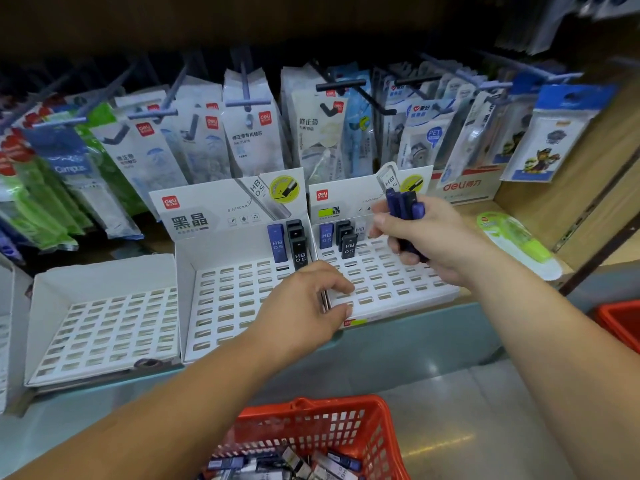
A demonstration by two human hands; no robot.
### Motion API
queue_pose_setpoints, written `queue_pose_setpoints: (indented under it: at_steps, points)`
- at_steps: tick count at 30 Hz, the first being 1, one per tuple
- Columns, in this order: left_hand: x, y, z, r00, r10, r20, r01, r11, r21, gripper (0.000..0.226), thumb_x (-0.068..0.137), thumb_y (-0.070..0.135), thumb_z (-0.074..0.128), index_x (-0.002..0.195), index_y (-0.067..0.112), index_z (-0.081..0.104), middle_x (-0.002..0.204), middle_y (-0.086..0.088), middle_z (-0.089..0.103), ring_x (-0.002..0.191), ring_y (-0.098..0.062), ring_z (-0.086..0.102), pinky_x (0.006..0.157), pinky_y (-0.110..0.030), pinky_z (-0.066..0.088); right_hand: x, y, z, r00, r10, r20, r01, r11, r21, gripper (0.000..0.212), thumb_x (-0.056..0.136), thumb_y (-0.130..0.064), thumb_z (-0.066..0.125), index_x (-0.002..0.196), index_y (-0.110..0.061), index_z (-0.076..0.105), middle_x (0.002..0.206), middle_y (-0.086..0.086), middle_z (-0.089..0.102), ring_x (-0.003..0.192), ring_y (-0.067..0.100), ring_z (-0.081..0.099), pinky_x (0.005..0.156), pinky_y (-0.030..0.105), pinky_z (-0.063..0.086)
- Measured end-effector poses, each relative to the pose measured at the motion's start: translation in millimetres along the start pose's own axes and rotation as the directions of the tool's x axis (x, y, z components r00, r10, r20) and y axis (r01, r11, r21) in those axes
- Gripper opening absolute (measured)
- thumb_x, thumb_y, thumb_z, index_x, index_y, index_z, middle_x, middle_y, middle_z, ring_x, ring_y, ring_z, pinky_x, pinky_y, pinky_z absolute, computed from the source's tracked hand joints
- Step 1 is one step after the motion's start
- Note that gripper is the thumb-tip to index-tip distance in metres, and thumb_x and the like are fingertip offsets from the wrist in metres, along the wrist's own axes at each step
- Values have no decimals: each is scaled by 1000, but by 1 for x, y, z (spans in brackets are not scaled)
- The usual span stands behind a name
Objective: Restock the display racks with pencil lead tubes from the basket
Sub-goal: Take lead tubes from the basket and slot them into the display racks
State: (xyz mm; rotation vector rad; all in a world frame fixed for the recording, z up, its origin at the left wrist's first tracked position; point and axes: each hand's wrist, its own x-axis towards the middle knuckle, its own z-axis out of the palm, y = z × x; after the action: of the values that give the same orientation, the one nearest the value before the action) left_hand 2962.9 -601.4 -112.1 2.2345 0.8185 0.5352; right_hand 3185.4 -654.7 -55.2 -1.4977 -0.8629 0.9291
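Three white slotted display racks stand on the shelf: a left rack [104,327] with no tubes, a middle rack [221,299] and a right rack [391,282]. Blue and black HB 0.5 lead tubes [297,249] stand at the back of the middle rack, and more tubes [341,239] at the back of the right rack. My right hand [426,240] grips a bunch of blue lead tubes [405,202] above the right rack. My left hand [308,303] grips the front left corner of the right rack. A red basket [311,431] below holds several tubes.
Packets of correction tape hang on pegs [249,133] behind the racks. A green correction tape pack [519,244] lies on the shelf at the right. A second red basket [620,323] shows at the right edge. The shelf has a pale front lip [415,334].
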Motion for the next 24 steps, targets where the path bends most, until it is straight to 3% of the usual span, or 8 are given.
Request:
queue_pose_setpoints:
  at_steps: [3, 6, 8, 11, 13, 16, 20, 24]
  points:
    - [-2, 4, -1, 999, 0, -33, -1, 1000, -8, 19, 88, 18, 78, 104, 30, 76, 109, 21, 65, 70, 13, 55, 74, -22, 45, -17, -12, -5, 971, 113, 211, -140, 983, 119, 21, 98, -11, 63, 117, -3, 65, 95, 18, 73, 63, 19, 56, 43, 23, 29]
    - [-4, 16, -7, 974, -52, -220, 21, 990, -142, 13, 94, 18, 73, 103, 27, 74, 87, 18, 67, 56, -2, 55, 63, -22, 45, -36, -15, -8, 911, 216, 350, -244, 969, 35, 31, 92, -15, 63, 120, 0, 64, 98, 24, 73, 62, 24, 61, 40, 23, 33]
    - [-4, 29, -15, 953, -107, -284, 25, 960, -277, 9, 98, 23, 69, 105, 27, 74, 81, 12, 67, 57, -15, 57, 60, -30, 49, -45, -13, -6, 864, 275, 421, -264, 961, -85, 39, 87, -22, 66, 121, -2, 64, 102, 26, 74, 63, 26, 64, 39, 25, 41]
    - [-8, 47, -25, 967, -169, -190, 69, 893, -445, 12, 99, 33, 68, 101, 26, 77, 71, 3, 62, 54, -7, 52, 59, -26, 47, -51, -8, 5, 825, 294, 482, -220, 954, -205, 36, 86, -20, 71, 114, 1, 63, 103, 27, 74, 61, 25, 64, 41, 24, 40]
    - [-12, 54, -26, 982, -175, -73, 115, 856, -504, 13, 98, 29, 70, 102, 19, 77, 70, -9, 62, 50, -6, 54, 53, -20, 46, -51, -6, 13, 813, 280, 510, -175, 954, -245, 35, 84, -17, 76, 110, 3, 65, 99, 27, 74, 60, 24, 63, 42, 22, 34]
    - [-13, 51, -29, 980, -201, -6, 168, 837, -521, 11, 98, 20, 71, 106, 13, 72, 66, -8, 61, 49, -11, 59, 48, -16, 43, -50, -8, 23, 802, 272, 531, -158, 955, -250, 26, 80, -16, 80, 104, -9, 73, 100, 26, 75, 65, 25, 66, 43, 21, 34]
    - [-11, 41, -35, 962, -274, 6, 232, 802, -551, 6, 100, 15, 66, 103, 10, 69, 70, -7, 63, 55, -13, 57, 46, -21, 41, -45, -6, 22, 847, 241, 474, -172, 968, -185, 39, 86, -26, 73, 116, -1, 68, 103, 24, 75, 71, 27, 72, 42, 23, 41]
    - [-7, 36, -36, 935, -354, -23, 272, 757, -594, 5, 100, 8, 60, 103, 7, 64, 67, -6, 63, 55, -17, 57, 45, -27, 40, -42, -1, 15, 912, 255, 320, -203, 961, -189, 36, 94, -38, 67, 111, -7, 64, 98, 20, 77, 50, 21, 62, 39, 20, 35]
